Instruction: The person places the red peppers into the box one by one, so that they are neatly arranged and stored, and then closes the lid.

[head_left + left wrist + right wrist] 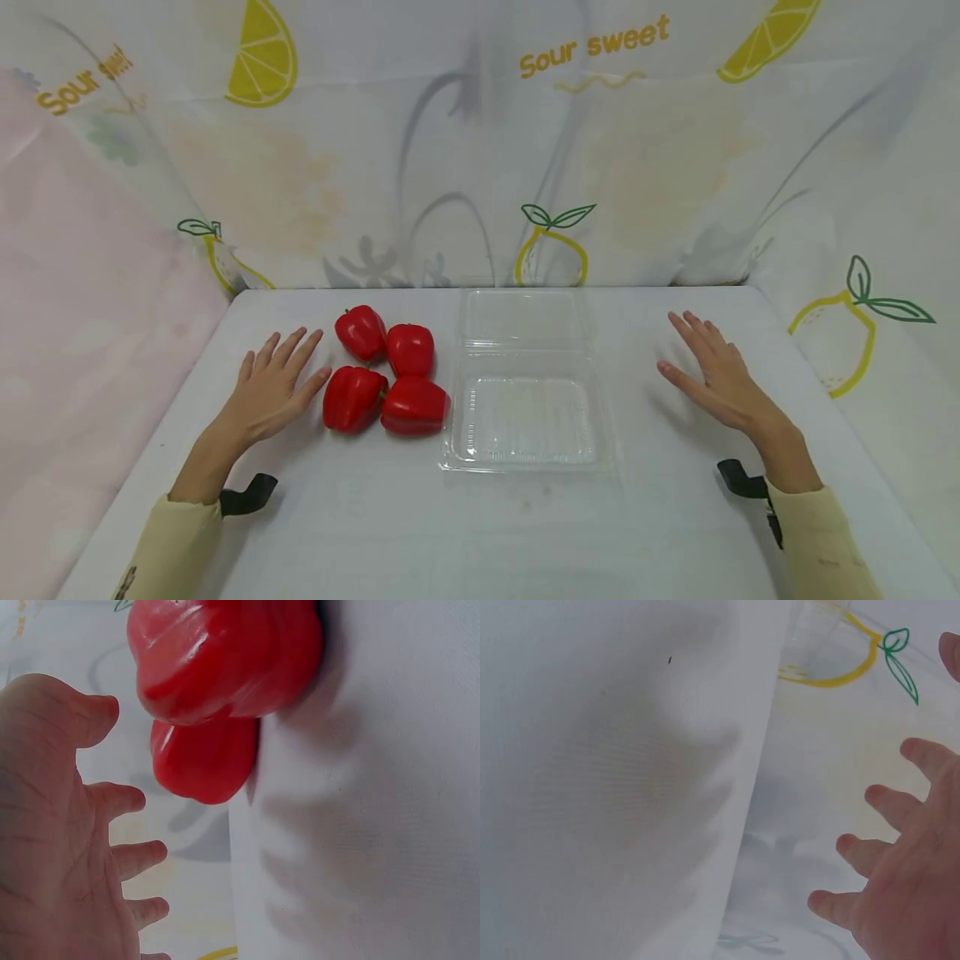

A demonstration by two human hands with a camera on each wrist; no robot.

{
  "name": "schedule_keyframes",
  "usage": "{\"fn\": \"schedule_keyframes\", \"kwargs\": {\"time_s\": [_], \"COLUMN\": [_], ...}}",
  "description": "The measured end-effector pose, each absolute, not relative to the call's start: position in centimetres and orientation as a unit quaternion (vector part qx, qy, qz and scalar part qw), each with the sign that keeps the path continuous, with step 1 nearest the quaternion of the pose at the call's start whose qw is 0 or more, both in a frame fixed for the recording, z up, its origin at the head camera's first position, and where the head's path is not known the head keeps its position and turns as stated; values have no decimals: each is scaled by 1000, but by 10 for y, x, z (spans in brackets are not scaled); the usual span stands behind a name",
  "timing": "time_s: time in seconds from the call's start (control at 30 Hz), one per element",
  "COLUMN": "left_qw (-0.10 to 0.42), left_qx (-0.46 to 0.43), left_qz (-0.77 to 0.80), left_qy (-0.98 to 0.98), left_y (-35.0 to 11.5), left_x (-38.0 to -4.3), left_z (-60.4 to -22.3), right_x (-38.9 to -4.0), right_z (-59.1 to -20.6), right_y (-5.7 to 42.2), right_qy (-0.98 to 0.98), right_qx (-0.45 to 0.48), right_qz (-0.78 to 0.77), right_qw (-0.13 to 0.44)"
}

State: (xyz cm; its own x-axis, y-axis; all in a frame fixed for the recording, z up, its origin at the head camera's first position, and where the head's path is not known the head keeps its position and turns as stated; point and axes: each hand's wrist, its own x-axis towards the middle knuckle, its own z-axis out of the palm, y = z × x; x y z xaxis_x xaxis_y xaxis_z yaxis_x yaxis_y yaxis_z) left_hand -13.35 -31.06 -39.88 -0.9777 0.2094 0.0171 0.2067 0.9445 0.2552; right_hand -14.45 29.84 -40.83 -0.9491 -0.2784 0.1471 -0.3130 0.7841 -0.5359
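Several red bell peppers (416, 407) lie grouped on the white table, left of the middle. To their right a clear plastic clamshell box (528, 417) lies with its lid (522, 318) folded back toward the wall. My left hand (272, 385) hovers over the table just left of the peppers, fingers spread, holding nothing. In the left wrist view its palm (52, 825) faces a nearby red pepper (225, 660), with a second one partly hidden behind. My right hand (716, 377) is held over the table to the right of the box, fingers straight and apart, nothing in it.
A white cloth printed with lemons (551, 254) hangs behind and along the sides of the white table (360, 533). Black wrist mounts (249, 495) stick out beside both forearms. The nearest pepper almost meets the box's left edge.
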Motion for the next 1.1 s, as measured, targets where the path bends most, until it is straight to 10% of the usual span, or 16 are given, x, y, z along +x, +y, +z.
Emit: {"fn": "schedule_keyframes", "kwargs": {"time_s": [1.1], "left_qw": [11], "left_qx": [151], "left_qz": [180], "left_qy": [972], "left_y": [-301], "left_x": [-114], "left_z": [-396], "right_x": [-126], "right_z": [-406], "right_y": [271], "right_qy": [-924], "right_qx": [192], "right_qz": [327], "right_qw": [-43]}}
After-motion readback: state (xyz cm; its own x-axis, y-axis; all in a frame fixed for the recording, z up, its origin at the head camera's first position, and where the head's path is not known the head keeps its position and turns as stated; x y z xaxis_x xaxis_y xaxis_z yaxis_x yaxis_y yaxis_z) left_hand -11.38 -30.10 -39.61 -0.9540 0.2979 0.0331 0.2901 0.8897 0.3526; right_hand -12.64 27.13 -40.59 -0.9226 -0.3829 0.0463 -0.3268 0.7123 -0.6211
